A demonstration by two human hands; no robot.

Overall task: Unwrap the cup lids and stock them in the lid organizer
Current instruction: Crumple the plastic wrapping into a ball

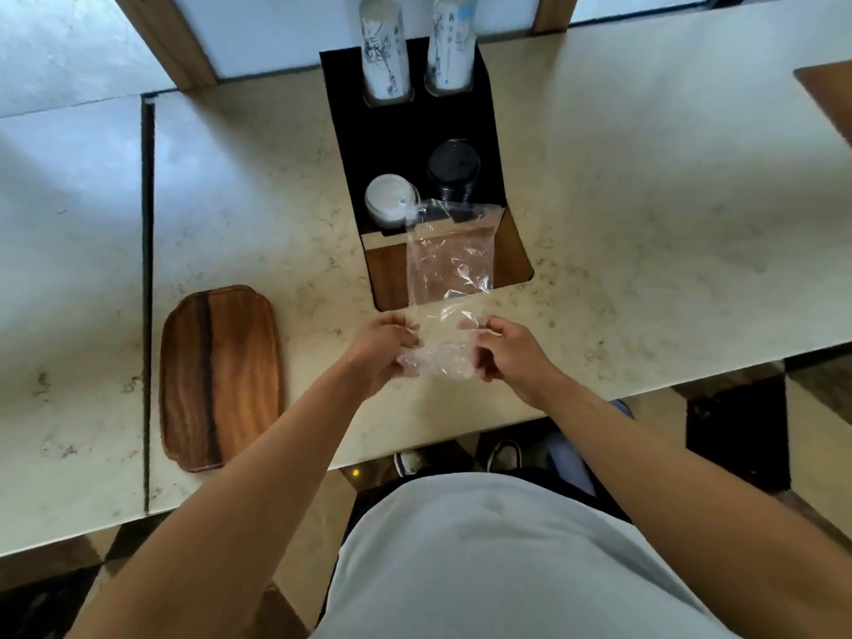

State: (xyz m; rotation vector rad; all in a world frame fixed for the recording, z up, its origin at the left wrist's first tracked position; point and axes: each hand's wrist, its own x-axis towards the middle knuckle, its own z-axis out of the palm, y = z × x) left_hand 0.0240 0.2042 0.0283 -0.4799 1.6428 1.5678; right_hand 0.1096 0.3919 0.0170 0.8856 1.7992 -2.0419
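Both your bare forearms reach forward and converge ahead of your torso, the hands near each other at the same height; your left hand [385,345] has its back toward you, its fingers [405,336] curled inward and pinching the left edge of the clear plastic wrapper [449,279]; your right hand [505,350] mirrors it, knuckles up, thumb and fingers closed on the wrapper's right edge; both wrists are roughly straight, elbows out of view below.

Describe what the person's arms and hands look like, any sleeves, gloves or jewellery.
Both forearms are bare, with no sleeve reaching them. The left hand and right hand wear no gloves; no rings, watch or wristband show. The person wears a light grey top.
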